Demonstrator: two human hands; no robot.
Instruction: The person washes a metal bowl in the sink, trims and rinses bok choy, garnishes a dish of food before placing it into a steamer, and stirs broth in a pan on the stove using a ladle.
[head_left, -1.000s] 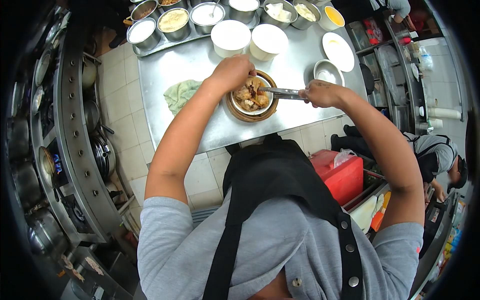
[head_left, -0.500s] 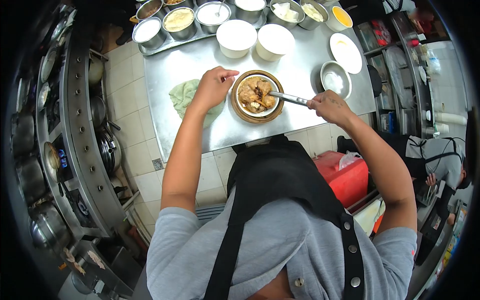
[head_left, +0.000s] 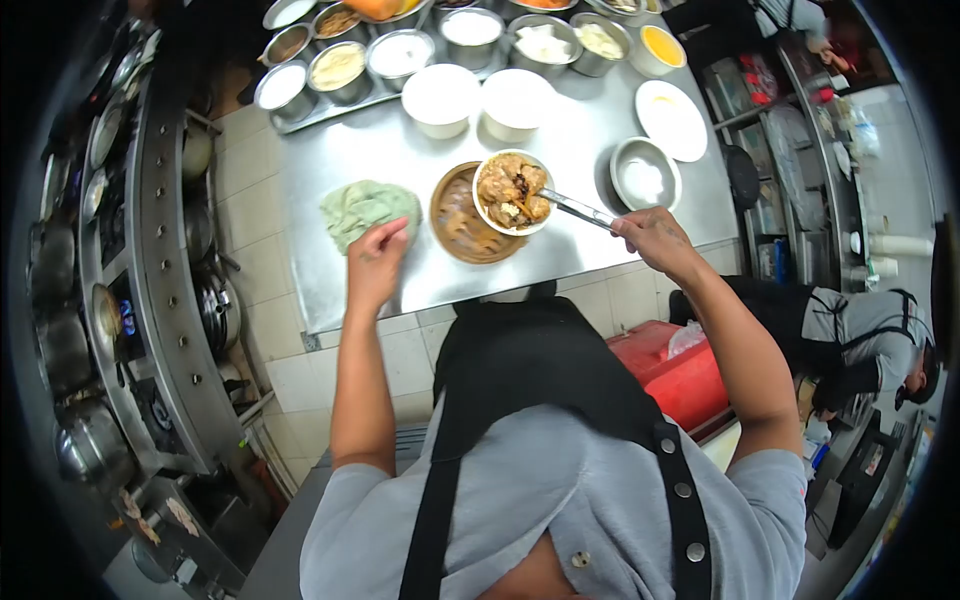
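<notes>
My right hand (head_left: 655, 240) is closed around metal tongs (head_left: 580, 208). Their far end meets the rim of a white bowl (head_left: 483, 212) filled with browned meat pieces in sauce (head_left: 510, 185). The bowl appears raised, over the right part of a round bamboo steamer (head_left: 450, 235) whose slatted bottom shows. To the steamer's left is my left hand (head_left: 378, 262), fingers curled together with nothing visible in them. Its fingertips overlap a crumpled green cloth (head_left: 352, 205); I cannot tell whether they touch it.
Two white tubs (head_left: 440, 95) stand behind the steamer, and metal pots of ingredients (head_left: 340, 70) line the back. A metal bowl (head_left: 645, 175) and white plate (head_left: 670, 120) lie on the right. A stove (head_left: 165, 270) runs along the left; another person (head_left: 865, 325) is at right.
The bowl has come up out of the bamboo steamer and shifted right, held by the tongs in my right hand. My left hand has drawn back from the steamer toward the cloth.
</notes>
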